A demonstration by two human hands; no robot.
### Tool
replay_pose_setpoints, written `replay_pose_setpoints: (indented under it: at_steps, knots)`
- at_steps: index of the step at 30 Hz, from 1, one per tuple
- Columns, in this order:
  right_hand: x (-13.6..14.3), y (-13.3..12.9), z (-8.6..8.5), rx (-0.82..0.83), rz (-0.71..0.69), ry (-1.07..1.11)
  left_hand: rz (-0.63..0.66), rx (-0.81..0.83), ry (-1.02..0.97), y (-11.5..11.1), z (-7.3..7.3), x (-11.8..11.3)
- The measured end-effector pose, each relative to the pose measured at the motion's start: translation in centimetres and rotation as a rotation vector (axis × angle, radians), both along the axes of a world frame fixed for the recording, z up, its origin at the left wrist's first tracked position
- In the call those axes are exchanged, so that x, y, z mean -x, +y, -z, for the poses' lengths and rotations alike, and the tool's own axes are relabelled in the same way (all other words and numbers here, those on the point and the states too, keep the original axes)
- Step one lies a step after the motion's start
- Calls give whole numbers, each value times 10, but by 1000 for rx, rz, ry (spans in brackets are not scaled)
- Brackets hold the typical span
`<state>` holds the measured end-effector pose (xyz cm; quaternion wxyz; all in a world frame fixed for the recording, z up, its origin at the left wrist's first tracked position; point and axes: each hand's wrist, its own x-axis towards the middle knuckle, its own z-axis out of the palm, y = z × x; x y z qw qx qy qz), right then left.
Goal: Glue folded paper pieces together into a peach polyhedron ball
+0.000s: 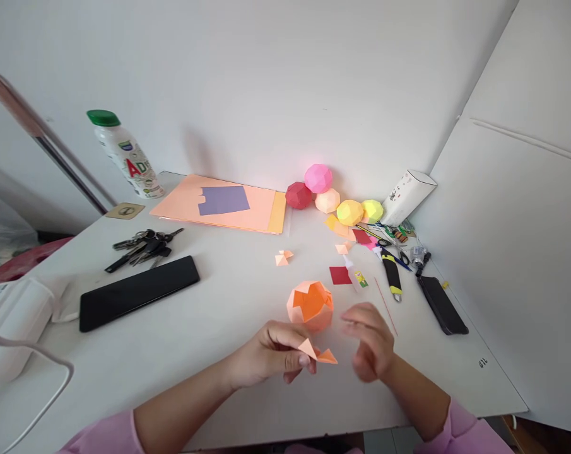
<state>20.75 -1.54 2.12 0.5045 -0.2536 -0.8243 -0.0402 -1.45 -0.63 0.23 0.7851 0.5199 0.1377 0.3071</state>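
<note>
Between the thumb and fingers of my left hand is a small folded piece of peach paper with pointed flaps. My right hand hovers just right of it, slightly blurred, fingers apart and nothing visible in them. Just beyond both hands stands a faceted peach paper ball, its top open and its orange inside showing. Farther back lie two more folded peach pieces, one left and one right. A small glue bottle rests beside a red paper square.
Finished paper balls in several colours line the wall. A utility knife, a black phone-like case and a white paper tube are on the right. Leftward are a black phone, keys, paper sheets and a bottle.
</note>
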Motion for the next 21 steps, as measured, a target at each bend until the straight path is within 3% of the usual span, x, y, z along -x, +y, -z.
replay_pose_setpoints:
  at_steps: [6, 13, 21]
  knots:
    - [28, -17, 0, 102, -197, -48, -10, -16, 2, -5, 2, -2]
    - [27, -21, 2, 447, -229, 158, 7, -18, 35, -6, 1, -4]
    - [25, -22, -4, 462, -326, 78, 72, -140, 118, -7, 0, -3]
